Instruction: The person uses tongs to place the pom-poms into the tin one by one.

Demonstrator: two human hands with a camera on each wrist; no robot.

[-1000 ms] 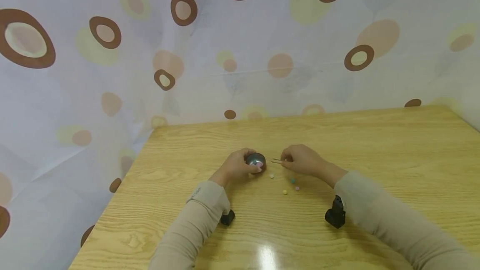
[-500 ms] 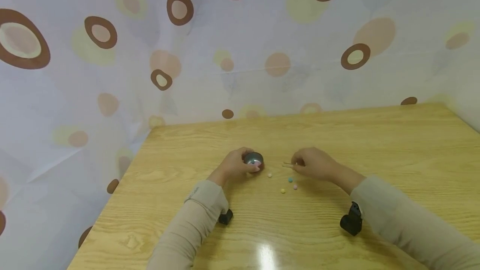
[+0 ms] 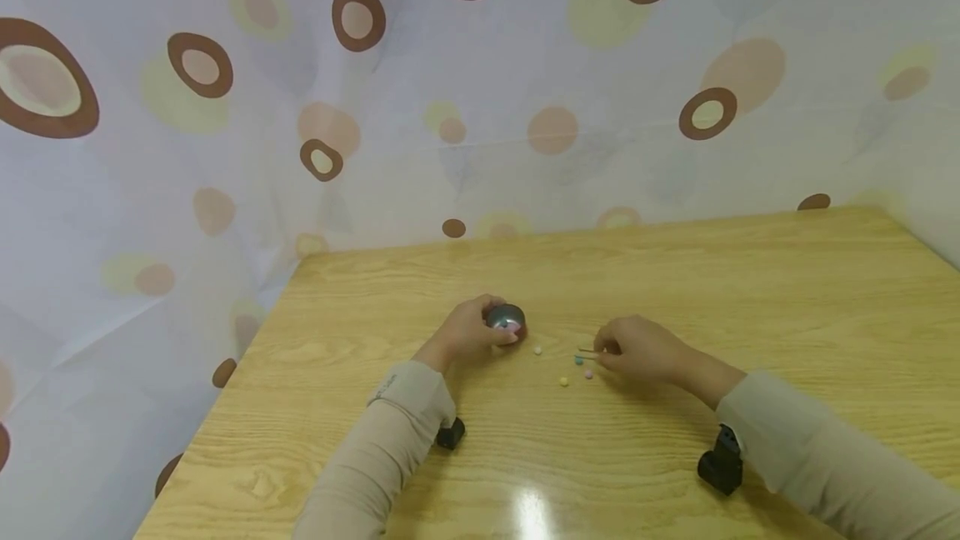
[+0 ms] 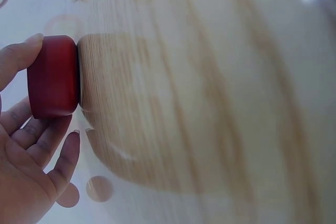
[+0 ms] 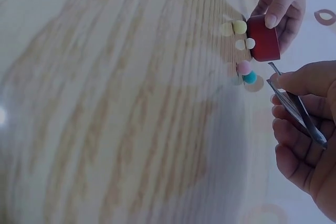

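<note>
My left hand (image 3: 467, 327) grips a small round bowl (image 3: 508, 317) from its left side, thumb at the near rim. In the left wrist view the bowl's outside (image 4: 53, 77) is red; its inside looks like shiny metal, with something pink and dark in it. Over to the right, my right hand (image 3: 641, 348) pinches a pair of metal tweezers (image 5: 296, 109), whose tips stand apart. Those tips overlap a teal ball (image 3: 578, 361) in the head view and hold nothing. Beside it lie a pink ball (image 3: 588, 374), a yellow ball (image 3: 564, 382) and a white ball (image 3: 537, 350).
The wooden table (image 3: 337, 332) reaches back to a patterned cloth (image 3: 420, 65) hung behind it and along its left side. A black wrist camera (image 3: 722, 461) sits under the right sleeve, and another black camera (image 3: 451, 433) under the left.
My right hand with the tweezers has drawn away from the bowl, moving right and nearer, down to the teal ball. The left hand stays at the bowl.
</note>
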